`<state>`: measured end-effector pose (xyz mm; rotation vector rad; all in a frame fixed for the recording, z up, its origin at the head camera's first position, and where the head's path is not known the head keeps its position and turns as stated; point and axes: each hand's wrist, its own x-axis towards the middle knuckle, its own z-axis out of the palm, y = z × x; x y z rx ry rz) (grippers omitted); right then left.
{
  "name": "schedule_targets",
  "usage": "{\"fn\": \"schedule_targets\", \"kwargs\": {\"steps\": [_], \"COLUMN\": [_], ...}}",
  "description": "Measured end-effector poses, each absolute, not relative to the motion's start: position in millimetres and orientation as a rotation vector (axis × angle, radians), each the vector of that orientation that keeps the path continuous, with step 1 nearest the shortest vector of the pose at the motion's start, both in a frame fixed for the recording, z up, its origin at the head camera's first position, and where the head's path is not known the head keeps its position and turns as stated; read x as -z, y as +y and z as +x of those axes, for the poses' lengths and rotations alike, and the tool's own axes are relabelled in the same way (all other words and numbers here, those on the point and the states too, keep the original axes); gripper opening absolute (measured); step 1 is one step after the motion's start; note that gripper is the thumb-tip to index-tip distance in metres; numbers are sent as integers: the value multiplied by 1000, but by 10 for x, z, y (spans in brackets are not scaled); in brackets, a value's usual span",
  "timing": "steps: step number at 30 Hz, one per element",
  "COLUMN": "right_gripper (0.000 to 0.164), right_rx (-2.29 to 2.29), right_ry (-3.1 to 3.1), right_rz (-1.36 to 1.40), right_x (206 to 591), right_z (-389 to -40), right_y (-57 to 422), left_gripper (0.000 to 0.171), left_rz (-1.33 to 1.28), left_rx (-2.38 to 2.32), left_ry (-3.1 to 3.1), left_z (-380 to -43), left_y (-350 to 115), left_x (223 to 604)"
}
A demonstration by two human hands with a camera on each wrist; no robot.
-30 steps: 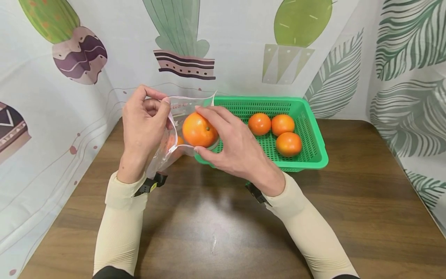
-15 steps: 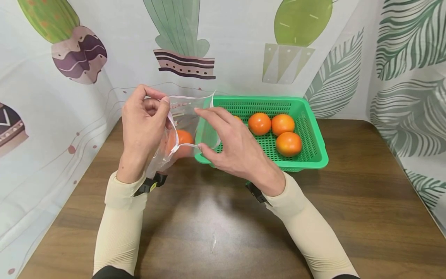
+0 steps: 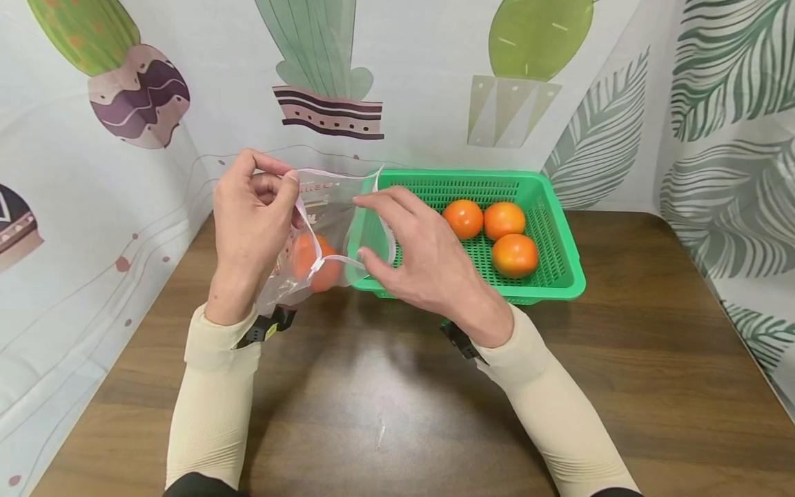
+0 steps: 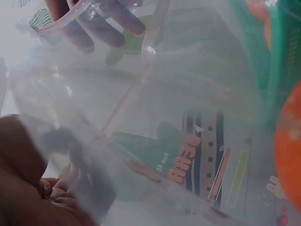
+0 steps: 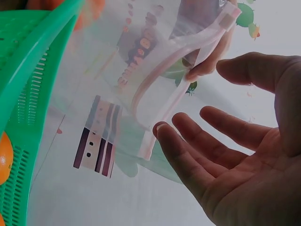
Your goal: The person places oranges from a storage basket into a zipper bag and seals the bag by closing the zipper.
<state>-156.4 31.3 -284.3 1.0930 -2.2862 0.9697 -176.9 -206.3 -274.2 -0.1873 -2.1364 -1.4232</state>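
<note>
Toward the back of the bench (image 3: 385, 414), a basket (image 3: 546, 293) is standing right of centre before a backdrop (image 3: 422, 69), and inside it two fruits are lying side by side, left fruit (image 3: 462, 219) and right fruit (image 3: 504, 221), with a front fruit (image 3: 515, 255) sitting just before the right one. Left of the basket, a bag (image 3: 335, 200) is overlapping its left end in the head view, and bagged fruit (image 3: 306, 253) is resting low inside. The left grip (image 3: 257, 214) is pinching the bag's left edge, while the right grip (image 3: 428, 259) is hovering over the basket's left part.
</note>
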Motion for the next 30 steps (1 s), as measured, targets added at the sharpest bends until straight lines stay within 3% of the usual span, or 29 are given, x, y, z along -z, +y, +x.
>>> {"fn": "schedule_targets", "kwargs": {"steps": [9,30], "right_gripper": [38,34], "right_rx": [-1013,-976], "right_ry": [-2313,-2466], "right_rz": [1037,931], "right_x": [2797,2914], "right_z": [-1605,-1691], "right_y": [381,510], "left_gripper": [4,5], "left_rz": [-218,-209], "left_rx": [1423,1451], "left_ry": [-2122,-2108], "left_z": [-1753,-1743], "left_y": [-2070,-2070], "left_x": [2725,2716]}}
